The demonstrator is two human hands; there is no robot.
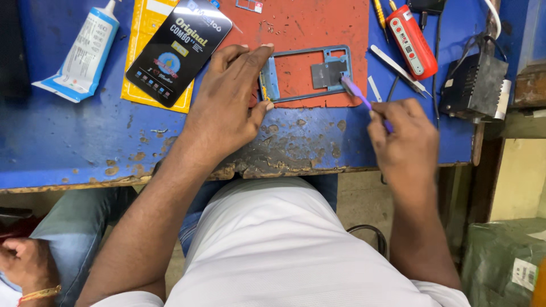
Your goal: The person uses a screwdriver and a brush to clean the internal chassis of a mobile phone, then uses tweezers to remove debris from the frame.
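Grey-blue phone frame point(307, 74) lies flat on red mat point(307, 25), near front edge of blue workbench point(68, 148); mat likely keeps it from sliding

Left hand point(227, 102) spread, fingers point(253, 57) pressing frame's left end down, not clenched; steadies it for tool

Right hand point(404, 142) pinches purple pry tool point(361, 96), tip touching grey plate inside frame, low angle for scraping

Tweezers point(401, 69), red tester point(412, 40) just beside, within reach

Centre: phone frame point(307, 74) on a mat point(307, 25), on the workbench point(68, 142).
9 o'clock: left hand point(227, 102) touching the frame.
3 o'clock: stick point(358, 94) in right hand point(404, 136), tip on the frame.
10 o'clock: package point(179, 48), then glue tube point(85, 48).
2 o'clock: tweezers point(398, 68), tester point(412, 40).
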